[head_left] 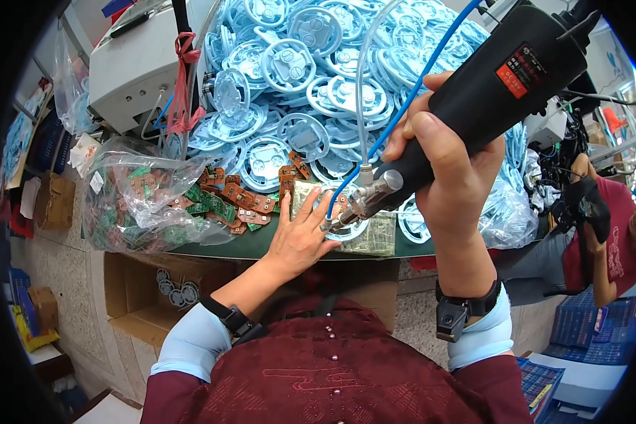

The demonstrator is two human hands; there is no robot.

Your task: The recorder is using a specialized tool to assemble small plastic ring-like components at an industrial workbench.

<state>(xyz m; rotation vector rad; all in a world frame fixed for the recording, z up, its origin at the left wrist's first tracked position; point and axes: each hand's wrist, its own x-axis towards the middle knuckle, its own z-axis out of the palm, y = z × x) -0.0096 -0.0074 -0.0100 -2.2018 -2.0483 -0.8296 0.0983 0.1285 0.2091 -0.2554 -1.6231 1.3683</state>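
My right hand (456, 166) is wrapped round a thick black electric screwdriver (505, 78), which slants down to the left. A metal head (374, 192) at its lower end, with clear and blue tubes joined to it, reaches a light-blue plastic ring part (353, 230). Fingers spread and flat, my left hand (297, 239) presses at the left side of this part, close to the screwdriver tip. The part rests on a pale block that looks wrapped in clear tape (376, 242). Hand and tool hide most of the part, and the exact contact of the tip cannot be made out.
A large heap of light-blue ring parts (290, 63) fills the table beyond. Small brown circuit boards (251, 201) lie left of my left hand, beside a clear bag of boards (145, 194). A grey machine (138, 67) stands far left. Another person (611, 233) is at right.
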